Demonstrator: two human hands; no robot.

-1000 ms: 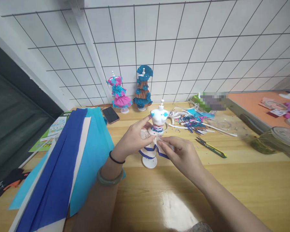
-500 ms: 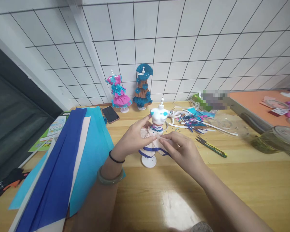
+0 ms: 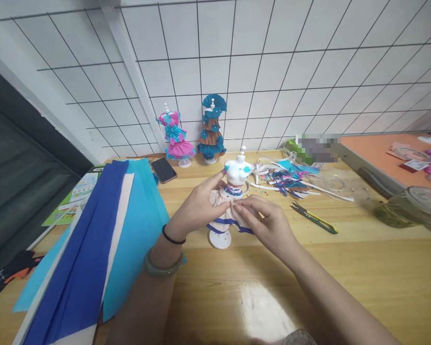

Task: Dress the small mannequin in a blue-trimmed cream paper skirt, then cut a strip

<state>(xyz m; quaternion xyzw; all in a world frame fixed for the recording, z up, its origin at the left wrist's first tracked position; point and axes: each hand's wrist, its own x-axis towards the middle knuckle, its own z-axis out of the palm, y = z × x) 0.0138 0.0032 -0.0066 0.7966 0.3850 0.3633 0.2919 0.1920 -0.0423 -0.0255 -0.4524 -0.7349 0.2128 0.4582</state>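
A small white dress form (image 3: pixel 234 171) stands on its round base (image 3: pixel 220 240) in front of me, leaning slightly. Turquoise bits dot its chest, and purple-blue marks ring the waist. Round its lower half hangs a pale pink paper skirt (image 3: pixel 229 218) with a dark blue hem stripe. My left hand (image 3: pixel 201 205) curves round the skirt's left side, its thumb pressed to the front and its fingers partly hidden behind. From the right, my right hand (image 3: pixel 269 221) pinches the skirt's gathered upper edge, close to the left thumb.
Blue and turquoise crepe paper sheets (image 3: pixel 89 239) lie at left, near a phone (image 3: pixel 164 170). Two dressed forms, one pink (image 3: pixel 179 151) and one teal-brown (image 3: pixel 211 136), stand by the wall. To the right are paper scraps (image 3: pixel 290 177), yellow-green thread snips (image 3: pixel 314 218) and a clear jar (image 3: pixel 416 206).
My right hand has shifted slightly left, its fingertips closer to the left thumb at the skirt. The dress form's top has tipped a little to the right.
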